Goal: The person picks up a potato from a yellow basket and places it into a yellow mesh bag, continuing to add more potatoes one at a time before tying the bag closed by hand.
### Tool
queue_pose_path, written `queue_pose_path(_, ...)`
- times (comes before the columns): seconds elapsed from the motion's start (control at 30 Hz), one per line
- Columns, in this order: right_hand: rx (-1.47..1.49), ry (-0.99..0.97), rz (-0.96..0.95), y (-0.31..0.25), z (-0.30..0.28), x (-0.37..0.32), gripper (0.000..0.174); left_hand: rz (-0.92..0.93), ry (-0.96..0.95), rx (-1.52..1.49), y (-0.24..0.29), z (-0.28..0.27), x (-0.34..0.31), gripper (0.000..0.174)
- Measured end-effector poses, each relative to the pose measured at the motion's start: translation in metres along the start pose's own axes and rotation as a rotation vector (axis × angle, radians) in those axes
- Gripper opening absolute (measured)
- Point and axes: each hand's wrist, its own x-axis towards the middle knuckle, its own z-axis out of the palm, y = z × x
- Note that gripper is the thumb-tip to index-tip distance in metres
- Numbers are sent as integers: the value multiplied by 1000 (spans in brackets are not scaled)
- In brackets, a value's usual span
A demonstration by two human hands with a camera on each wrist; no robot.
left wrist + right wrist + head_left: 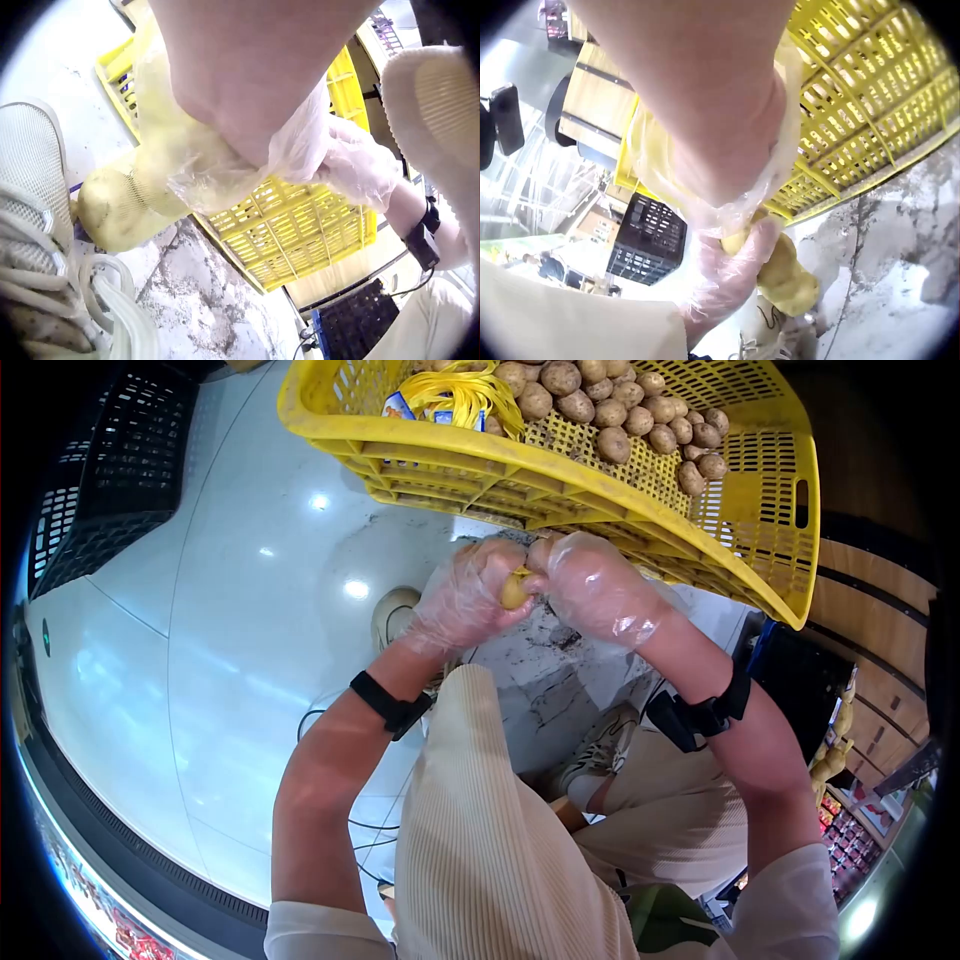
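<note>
In the head view both hands, in clear plastic gloves, meet in front of the yellow crate (450, 440). The left hand (470, 595) grips the top of a yellow mesh bag (515, 591), fingers curled. Against it, the right hand (600, 588) pinches the bag's neck; its fingertips are partly hidden. Below the hands the filled bag (116, 210) hangs in the left wrist view, potatoes showing through the mesh. The right wrist view shows the bag (787, 281) beneath the left hand (727, 274). Potatoes (613, 445) and a bundle of yellow mesh bags (465, 398) lie in the crate.
A black crate (120, 460) stands at the upper left on the pale floor (250, 610). The person's shoes (605, 745) are close below the hands. Wooden slatted shelving (870, 660) is at the right, and a cable (370, 825) runs beside the left leg.
</note>
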Motion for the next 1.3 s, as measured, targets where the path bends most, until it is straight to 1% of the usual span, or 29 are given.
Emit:
queue_pose_path(0.07, -44, -108, -53, 0, -1, 2, 13, 19, -28, 32, 1, 0, 1, 52)
queue_pose_path(0.2, 60, -117, -47, 6, 5, 4, 19, 12, -63, 71, -5, 0, -1, 51)
queue_pose_path(0.27, 78, -87, -113, 10, 5, 1, 24, 27, -53, 92, -5, 1, -4, 50)
queue_pose_path(0.3, 78, -85, -111, 7, 4, 0, 24, 28, -54, 91, -2, 0, -5, 50)
queue_pose_path(0.37, 235, -140, 30, 1, -1, -3, 22, 52, -24, 170, 3, -3, -4, 50)
queue_pose_path(0.4, 235, -139, 31, 2, 4, -8, 22, 53, -25, 169, 1, -2, -5, 50)
queue_pose_path(0.47, 630, -68, 122, 8, 20, -17, 24, 104, -53, 96, -4, 1, -8, 48)
queue_pose_path(0.5, 631, -67, 122, 5, 20, -20, 24, 104, -54, 97, -1, -1, -7, 48)
queue_pose_path(0.57, 898, -84, 309, -2, 21, -27, 27, 147, -68, 95, 5, -4, -5, 55)
queue_pose_path(0.6, 898, -85, 307, -4, 24, -29, 27, 147, -67, 97, 6, -5, -4, 55)
queue_pose_path(0.67, 1081, -2, 402, -4, 33, -34, 30, 153, -123, 52, 7, -7, -2, 53)
queue_pose_path(0.7, 1081, -5, 399, -5, 35, -35, 30, 151, -121, 54, 6, -7, -2, 53)
queue_pose_path(0.77, 1248, -14, 557, -6, 38, -38, 32, 143, -146, 22, 4, -6, -3, 48)
queue_pose_path(0.8, 1247, -17, 555, -3, 39, -38, 32, 141, -144, 23, 6, -7, -2, 48)
queue_pose_path(0.87, 1220, -48, 374, 6, 40, -38, 32, 72, -100, -14, 11, -9, -3, 41)
queue_pose_path(0.9, 1217, -50, 374, 8, 42, -37, 32, 72, -97, -14, 12, -8, -2, 41)
queue_pose_path(0.97, 1272, -6, 478, 10, 46, -35, 23, 47, -68, -69, 13, -7, 0, 39)
queue_pose_path(1.0, 1272, -6, 479, 8, 43, -34, 23, 47, -68, -70, 13, -6, -1, 39)
queue_pose_path(1.07, 1205, -44, 613, 6, 35, -33, 25, -17, -102, -96, 11, -5, 0, 36)
queue_pose_path(1.1, 1202, -41, 616, 7, 33, -34, 25, -15, -101, -100, 12, -4, 1, 36)
queue_pose_path(1.17, 1058, -82, 614, 12, 28, -38, 30, -19, -32, -108, 14, 0, 2, 30)
queue_pose_path(1.2, 1058, -78, 619, 16, 23, -38, 30, -16, -35, -113, 15, 1, 4, 30)
queue_pose_path(1.27, 723, -217, 397, 23, 13, -38, 33, -19, -27, -98, 18, 1, 6, 24)
queue_pose_path(1.3, 721, -213, 402, 23, 10, -37, 33, -15, -28, -102, 18, 2, 7, 24)
